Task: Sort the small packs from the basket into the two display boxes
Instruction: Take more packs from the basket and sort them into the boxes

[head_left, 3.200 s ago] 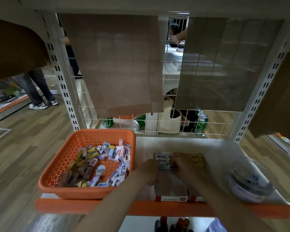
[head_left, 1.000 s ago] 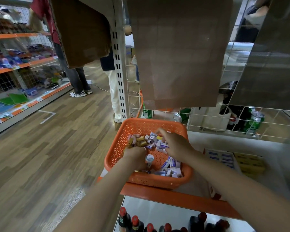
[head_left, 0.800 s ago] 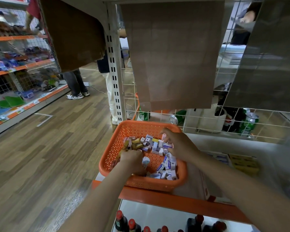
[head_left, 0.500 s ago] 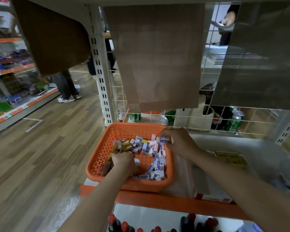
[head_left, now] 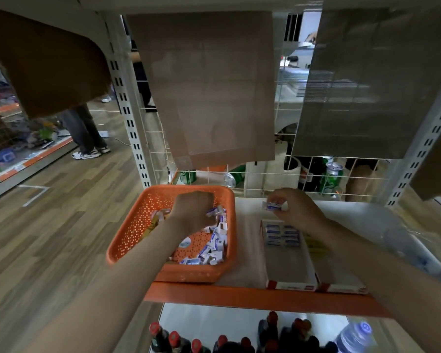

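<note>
An orange perforated basket (head_left: 135,225) sits on the shelf's left end, holding several small blue-white and yellow packs (head_left: 215,244). My left hand (head_left: 192,212) is down inside it, fingers curled round a blue-white pack. My right hand (head_left: 294,208) is above the far end of the left display box (head_left: 288,272) and pinches a blue-white pack (head_left: 274,206). That box has a block of blue-white packs at its back. The right display box (head_left: 341,285) is next to it, with yellow packs half hidden by my right forearm.
An orange shelf edge (head_left: 239,296) runs along the front. Dark bottles with red caps (head_left: 173,340) stand on the shelf below. A clear plastic tub (head_left: 415,253) is at the right. Behind the wire back are green cans (head_left: 332,177). A person (head_left: 87,133) stands in the aisle at left.
My right hand has lifted out of the basket with a blue-white pack and moved right, over the left display box. My left hand has shifted further back inside the basket.
</note>
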